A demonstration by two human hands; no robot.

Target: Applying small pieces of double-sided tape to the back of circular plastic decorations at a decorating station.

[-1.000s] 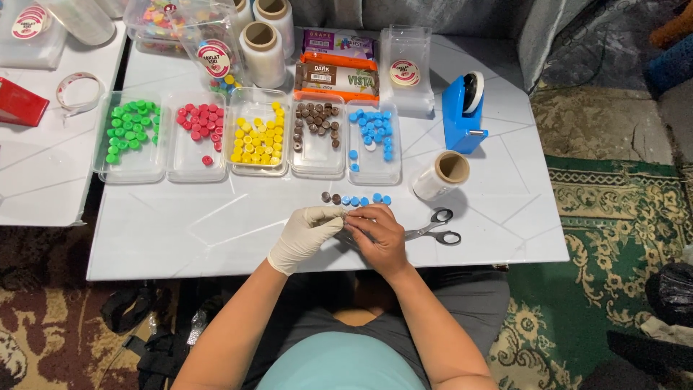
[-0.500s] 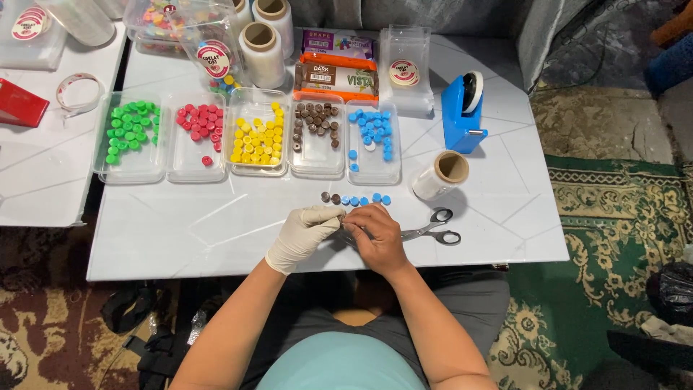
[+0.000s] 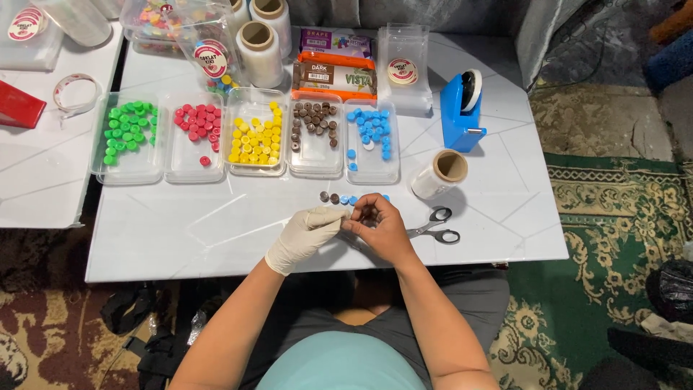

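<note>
Gloved left hand [image 3: 302, 235] and bare right hand [image 3: 379, 230] meet near front edge of counter [image 3: 180, 224]. Both grips pinched together on small item between fingertips, item itself hidden. Row of brown and blue candies [image 3: 350, 198] just behind hands. Step judged: wrapping or assembling row. Next move needs fine fingertip control; scissors [image 3: 433, 225] lie beside right hand.

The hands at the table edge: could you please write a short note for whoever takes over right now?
Left hand, gloved, and bare right hand meet fingertip to fingertip at the near edge of the white table; what they pinch is too small to tell.
A short row of brown and blue pieces lies just beyond them.
Five clear trays hold green, red, yellow, brown and blue pieces.
Scissors lie right of the hands, untouched.
</note>
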